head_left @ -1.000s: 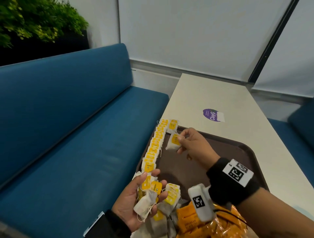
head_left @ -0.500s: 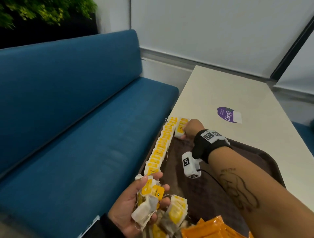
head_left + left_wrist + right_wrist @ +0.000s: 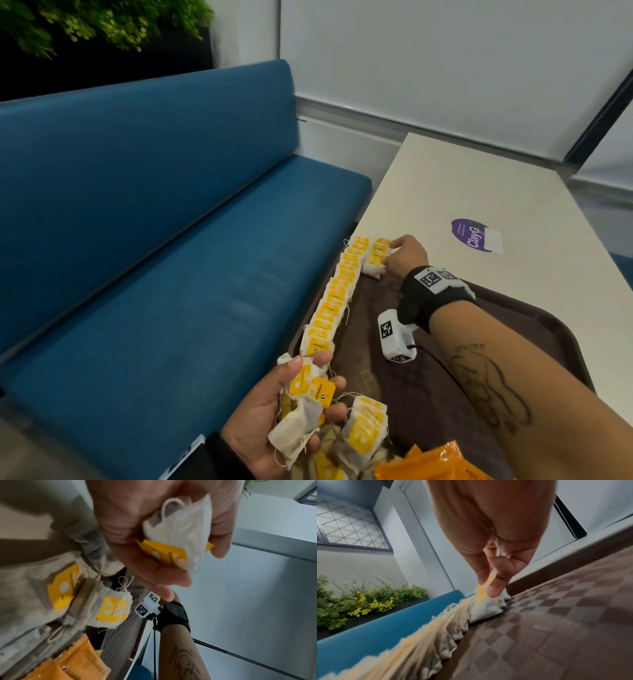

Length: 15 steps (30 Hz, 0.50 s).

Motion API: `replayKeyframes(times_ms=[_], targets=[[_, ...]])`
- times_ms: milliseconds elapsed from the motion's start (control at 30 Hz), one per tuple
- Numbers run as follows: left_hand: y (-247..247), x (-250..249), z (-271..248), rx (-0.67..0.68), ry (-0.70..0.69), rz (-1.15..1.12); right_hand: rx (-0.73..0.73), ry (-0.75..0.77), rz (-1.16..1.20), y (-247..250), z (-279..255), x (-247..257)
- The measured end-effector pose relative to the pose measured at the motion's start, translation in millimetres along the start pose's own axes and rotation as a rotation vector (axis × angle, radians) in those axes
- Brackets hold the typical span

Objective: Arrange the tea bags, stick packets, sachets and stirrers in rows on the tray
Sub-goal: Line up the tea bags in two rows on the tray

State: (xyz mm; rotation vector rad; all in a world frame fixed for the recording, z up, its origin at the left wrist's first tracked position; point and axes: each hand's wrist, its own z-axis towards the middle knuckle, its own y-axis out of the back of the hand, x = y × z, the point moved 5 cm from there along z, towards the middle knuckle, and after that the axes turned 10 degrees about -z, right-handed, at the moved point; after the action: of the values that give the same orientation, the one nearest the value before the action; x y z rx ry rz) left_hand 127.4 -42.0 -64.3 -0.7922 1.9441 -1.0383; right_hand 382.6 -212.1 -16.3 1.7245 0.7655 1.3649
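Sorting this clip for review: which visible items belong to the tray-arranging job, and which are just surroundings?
Job:
- brown tray
- row of tea bags along its left edge
- tea bag pinched by right hand
- bunch of tea bags in left hand
- orange sachets

Surroundings:
- blue bench
- purple sticker
- plants

Dark brown plastic tray [image 3: 534,318] with chequered textured surface, white porous paper tea bags [image 3: 337,298] with yellow card tags, glossy crinkled orange foil sachets [image 3: 428,464], matt blue cloth bench [image 3: 137,240], smooth cream table [image 3: 479,192]

Your right hand [image 3: 406,255] has carried its tea bag [image 3: 376,261] from mid-tray to the tray's [image 3: 565,329] far corner, beside the row [image 3: 337,294].
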Motion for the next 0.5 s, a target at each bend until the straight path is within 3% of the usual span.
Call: replayKeyframes(times_ms=[167,267,367,500], targets=[[-15,4,-7,0.032,0.022,0.012,0.023,0.068,0.122,28,-36,-5],[-26,7,-13,0.052,0.056,-0.016,0.258,0.183,0.257,37,-91,2],[-38,10,-21,0.042,0.086,-0.088,0.456,0.334,0.232,43,-154,10],[-42,16,-28,-0.018,0.094,-0.078,0.530,0.449,0.271,48,-216,17]])
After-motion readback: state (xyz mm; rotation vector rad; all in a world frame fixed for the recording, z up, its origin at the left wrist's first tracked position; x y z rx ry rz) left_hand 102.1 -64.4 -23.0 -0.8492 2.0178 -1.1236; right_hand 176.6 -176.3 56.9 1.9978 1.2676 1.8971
